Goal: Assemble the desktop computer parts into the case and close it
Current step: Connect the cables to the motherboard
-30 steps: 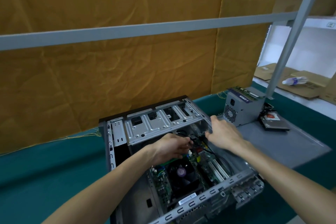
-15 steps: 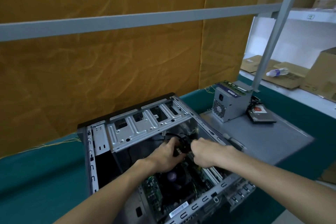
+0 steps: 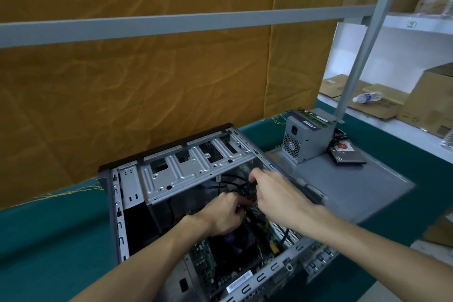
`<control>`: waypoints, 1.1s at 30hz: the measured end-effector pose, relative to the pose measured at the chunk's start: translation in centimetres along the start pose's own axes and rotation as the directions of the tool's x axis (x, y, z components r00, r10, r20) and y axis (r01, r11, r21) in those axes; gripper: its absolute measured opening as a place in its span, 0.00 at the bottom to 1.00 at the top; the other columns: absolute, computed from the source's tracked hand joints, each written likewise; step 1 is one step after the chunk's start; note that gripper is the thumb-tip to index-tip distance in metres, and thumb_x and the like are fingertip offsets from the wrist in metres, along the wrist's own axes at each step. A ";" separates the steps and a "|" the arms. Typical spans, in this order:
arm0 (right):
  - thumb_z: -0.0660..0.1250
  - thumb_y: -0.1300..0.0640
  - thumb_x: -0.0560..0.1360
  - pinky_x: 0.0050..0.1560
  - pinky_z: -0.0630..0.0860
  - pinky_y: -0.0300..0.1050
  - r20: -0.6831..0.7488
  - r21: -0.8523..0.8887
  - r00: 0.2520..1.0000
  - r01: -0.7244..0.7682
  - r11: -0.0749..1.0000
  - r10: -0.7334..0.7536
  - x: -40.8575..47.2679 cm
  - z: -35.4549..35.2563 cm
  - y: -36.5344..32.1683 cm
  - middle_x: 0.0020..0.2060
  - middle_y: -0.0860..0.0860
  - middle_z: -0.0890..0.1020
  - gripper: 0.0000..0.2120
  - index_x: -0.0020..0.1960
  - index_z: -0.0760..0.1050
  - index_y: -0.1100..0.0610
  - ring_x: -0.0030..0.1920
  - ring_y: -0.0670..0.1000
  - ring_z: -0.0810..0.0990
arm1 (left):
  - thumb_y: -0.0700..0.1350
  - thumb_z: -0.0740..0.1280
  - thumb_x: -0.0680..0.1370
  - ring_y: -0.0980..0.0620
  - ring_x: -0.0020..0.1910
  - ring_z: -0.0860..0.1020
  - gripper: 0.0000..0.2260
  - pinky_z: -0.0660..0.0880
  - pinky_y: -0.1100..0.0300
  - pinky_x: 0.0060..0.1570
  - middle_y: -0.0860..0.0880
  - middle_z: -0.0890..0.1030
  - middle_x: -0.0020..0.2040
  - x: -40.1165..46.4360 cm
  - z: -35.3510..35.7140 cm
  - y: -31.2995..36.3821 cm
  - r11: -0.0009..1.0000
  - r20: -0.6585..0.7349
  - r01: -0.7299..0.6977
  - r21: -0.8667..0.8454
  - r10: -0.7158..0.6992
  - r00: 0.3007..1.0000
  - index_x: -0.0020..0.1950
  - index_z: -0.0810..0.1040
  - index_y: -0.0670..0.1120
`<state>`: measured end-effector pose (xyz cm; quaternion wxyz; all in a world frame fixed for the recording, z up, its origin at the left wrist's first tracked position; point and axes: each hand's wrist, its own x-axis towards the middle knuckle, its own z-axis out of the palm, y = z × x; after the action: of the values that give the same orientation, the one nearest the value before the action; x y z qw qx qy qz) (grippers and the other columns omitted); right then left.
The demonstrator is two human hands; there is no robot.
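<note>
1. Both hands have shifted right inside the open grey metal computer case [image 3: 186,169] on the green desk [image 3: 49,240].
2. Left hand [image 3: 224,216] and right hand [image 3: 277,200] pinch a black cable connector [image 3: 247,190].
3. Drive cage edge sits just above; grey side panel [image 3: 355,191] lies right.

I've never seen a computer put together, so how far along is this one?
Partway. The motherboard already sits in the open case. Right now both hands, left and right, are inside it working a black cable connector; what it plugs into is hidden. Still outside: the power supply and a drive, both resting on the grey side panel, which must go on last.
</note>
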<state>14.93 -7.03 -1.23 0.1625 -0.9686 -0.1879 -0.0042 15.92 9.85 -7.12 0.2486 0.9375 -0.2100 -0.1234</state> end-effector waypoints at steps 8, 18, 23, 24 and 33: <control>0.48 0.64 0.85 0.39 0.85 0.58 0.480 0.642 0.850 -0.510 0.573 0.219 0.4 -0.3 0.3 0.35 0.62 0.84 0.12 0.68 0.58 0.62 0.32 0.59 0.83 | 0.47 0.61 0.81 0.52 0.42 0.80 0.14 0.72 0.58 0.43 0.49 0.85 0.41 0.7 -0.7 2.2 0.569 0.024 0.160 -0.807 -0.239 0.971 0.42 0.84 0.49; 0.60 0.58 0.83 0.30 0.78 0.42 0.533 0.083 0.814 -0.324 0.943 0.233 0.7 1.1 1.6 0.39 0.59 0.86 0.06 0.52 0.72 0.61 0.30 0.52 0.83 | 0.41 0.56 0.84 0.44 0.47 0.87 0.11 0.83 0.53 0.49 0.41 0.87 0.46 0.2 -0.8 2.0 0.513 0.068 0.219 -0.830 -0.296 0.953 0.53 0.76 0.36; 0.62 0.51 0.84 0.35 0.74 0.49 0.363 -0.005 0.924 -0.125 0.992 0.119 0.0 0.9 1.8 0.42 0.53 0.77 0.17 0.41 0.75 0.60 0.33 0.52 0.76 | 0.45 0.64 0.80 0.48 0.42 0.79 0.05 0.75 0.52 0.39 0.48 0.81 0.46 -1.5 -1.1 0.9 0.966 -0.157 0.189 -0.177 -0.218 0.963 0.53 0.71 0.47; 0.62 0.49 0.84 0.36 0.75 0.50 0.316 -0.036 0.947 -0.053 0.998 0.062 -0.4 0.7 1.5 0.44 0.52 0.75 0.18 0.39 0.74 0.57 0.35 0.52 0.77 | 0.43 0.65 0.79 0.46 0.48 0.79 0.10 0.74 0.53 0.43 0.46 0.78 0.53 -1.9 -1.1 0.8 0.981 -0.134 0.184 -0.057 -0.190 0.973 0.59 0.69 0.47; 0.69 0.64 0.79 0.42 0.78 0.49 0.164 0.632 0.983 -0.035 0.774 -0.089 0.4 -2.9 3.3 0.41 0.57 0.82 0.07 0.57 0.77 0.58 0.37 0.50 0.79 | 0.39 0.64 0.74 0.57 0.63 0.76 0.26 0.75 0.58 0.61 0.54 0.77 0.64 -1.3 -2.5 2.5 0.951 -0.302 -0.266 -0.155 0.211 0.930 0.71 0.67 0.54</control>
<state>16.64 -10.70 0.52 0.4599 -0.8511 -0.2066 0.1462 14.78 9.47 -3.52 0.3787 0.8842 -0.2725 0.0228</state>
